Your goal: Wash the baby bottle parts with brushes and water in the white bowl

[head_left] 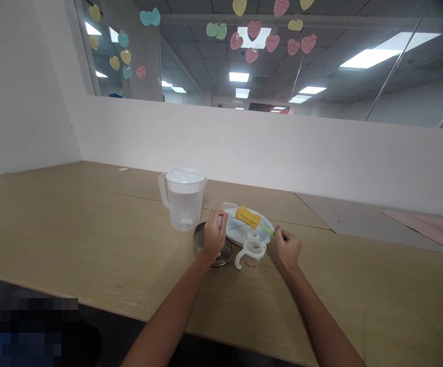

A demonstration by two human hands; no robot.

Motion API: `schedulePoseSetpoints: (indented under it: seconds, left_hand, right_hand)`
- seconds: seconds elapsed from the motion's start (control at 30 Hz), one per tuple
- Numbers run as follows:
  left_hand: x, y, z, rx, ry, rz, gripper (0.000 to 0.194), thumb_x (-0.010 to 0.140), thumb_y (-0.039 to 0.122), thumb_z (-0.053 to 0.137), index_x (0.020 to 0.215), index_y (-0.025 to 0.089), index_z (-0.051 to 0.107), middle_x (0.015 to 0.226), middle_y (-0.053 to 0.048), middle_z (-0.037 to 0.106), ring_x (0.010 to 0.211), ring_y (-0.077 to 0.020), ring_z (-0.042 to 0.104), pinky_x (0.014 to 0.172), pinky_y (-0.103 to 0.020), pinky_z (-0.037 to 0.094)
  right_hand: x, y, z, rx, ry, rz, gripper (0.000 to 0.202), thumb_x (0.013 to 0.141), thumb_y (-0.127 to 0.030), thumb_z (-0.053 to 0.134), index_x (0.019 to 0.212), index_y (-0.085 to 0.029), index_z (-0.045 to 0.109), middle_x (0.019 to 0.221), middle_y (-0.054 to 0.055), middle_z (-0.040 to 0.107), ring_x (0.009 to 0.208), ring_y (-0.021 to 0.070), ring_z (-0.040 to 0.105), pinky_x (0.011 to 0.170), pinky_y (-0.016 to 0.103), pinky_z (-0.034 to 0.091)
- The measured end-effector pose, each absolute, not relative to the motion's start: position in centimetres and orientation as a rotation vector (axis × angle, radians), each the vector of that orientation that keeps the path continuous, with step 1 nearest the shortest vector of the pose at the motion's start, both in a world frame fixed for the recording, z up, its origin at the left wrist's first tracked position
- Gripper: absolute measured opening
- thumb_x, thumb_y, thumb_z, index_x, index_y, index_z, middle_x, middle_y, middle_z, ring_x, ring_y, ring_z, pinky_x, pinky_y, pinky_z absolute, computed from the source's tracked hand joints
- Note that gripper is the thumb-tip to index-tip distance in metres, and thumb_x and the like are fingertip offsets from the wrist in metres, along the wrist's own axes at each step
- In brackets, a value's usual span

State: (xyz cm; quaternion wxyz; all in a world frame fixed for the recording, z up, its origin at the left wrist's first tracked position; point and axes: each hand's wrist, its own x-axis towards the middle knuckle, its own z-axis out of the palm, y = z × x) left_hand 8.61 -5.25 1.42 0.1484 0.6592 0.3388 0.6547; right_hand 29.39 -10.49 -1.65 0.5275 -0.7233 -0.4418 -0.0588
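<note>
Brush head [248, 217] yellow; stem [267, 230] lime green. Bottle [252, 262] clear, handle [238, 260] white, lettering red. Plate [235, 233] apparently pale blue. Pitcher [185, 206] translucent white. Counter [91, 224] tan.

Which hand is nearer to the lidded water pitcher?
The left hand: it is just to the right of the pitcher. The right hand is farther off, by the plate's right edge, holding the yellow brush.
</note>
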Motion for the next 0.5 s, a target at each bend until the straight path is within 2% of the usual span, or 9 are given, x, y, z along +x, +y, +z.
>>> schedulePoseSetpoints:
  seconds: [0.1,0.2,0.27,0.33,0.4,0.5]
  left_hand:
    - [8.7,-5.8,1.8,1.661,0.931,1.973,0.024,0.090,0.034,0.040,0.080,0.019,0.055,0.074,-0.002,0.060,0.073,-0.0139,0.056,0.071,-0.024,0.043]
    - [8.3,-5.7,2.3,1.326,0.978,2.078,0.029,0.091,0.036,0.035,0.071,0.019,0.049,0.063,0.002,0.048,0.060,-0.0120,0.047,0.060,-0.022,0.039]
    - [7.9,-5.2,2.4,1.243,1.052,2.087,0.027,0.090,0.036,0.038,0.069,0.020,0.043,0.061,0.003,0.041,0.058,-0.0118,0.041,0.058,-0.022,0.037]
    - [7.6,-4.7,2.3,1.275,1.161,2.093,0.025,0.087,0.036,0.044,0.069,0.021,0.038,0.066,0.003,0.038,0.064,-0.0125,0.041,0.066,-0.024,0.039]
    - [7.6,-4.4,2.1,1.362,1.291,2.099,0.025,0.083,0.034,0.052,0.070,0.021,0.035,0.076,0.001,0.038,0.077,-0.0149,0.044,0.079,-0.029,0.039]
    - [7.8,-4.1,1.7,1.488,1.416,2.052,0.019,0.080,0.027,0.056,0.076,0.021,0.038,0.090,-0.002,0.036,0.094,-0.0186,0.042,0.092,-0.036,0.036]
  right_hand:
    - [29.3,-10.6,-1.4,-1.891,-1.046,-0.226,0.054,0.083,-0.051,0.036,0.062,-0.010,0.065,0.049,0.004,0.047,0.049,0.0106,0.033,0.051,0.025,0.021]
    - [29.2,-10.6,-1.3,-2.014,-1.058,-0.256,0.050,0.083,-0.050,0.038,0.070,-0.014,0.071,0.058,0.009,0.060,0.049,0.0125,0.034,0.051,0.026,0.022]
    - [29.3,-10.5,-1.3,-2.029,-1.044,-0.243,0.051,0.085,-0.049,0.036,0.075,-0.015,0.072,0.064,0.012,0.064,0.050,0.0137,0.037,0.052,0.026,0.023]
    - [29.5,-10.5,-1.3,-2.037,-1.017,-0.237,0.051,0.085,-0.049,0.035,0.077,-0.015,0.073,0.067,0.013,0.066,0.051,0.0144,0.040,0.052,0.026,0.023]
    - [29.6,-10.5,-1.3,-2.051,-1.004,-0.240,0.052,0.086,-0.049,0.035,0.078,-0.015,0.073,0.068,0.013,0.066,0.052,0.0148,0.042,0.052,0.026,0.023]
    - [29.6,-10.5,-1.2,-2.056,-1.014,-0.240,0.052,0.086,-0.048,0.034,0.079,-0.015,0.073,0.067,0.012,0.066,0.053,0.0150,0.043,0.053,0.026,0.023]
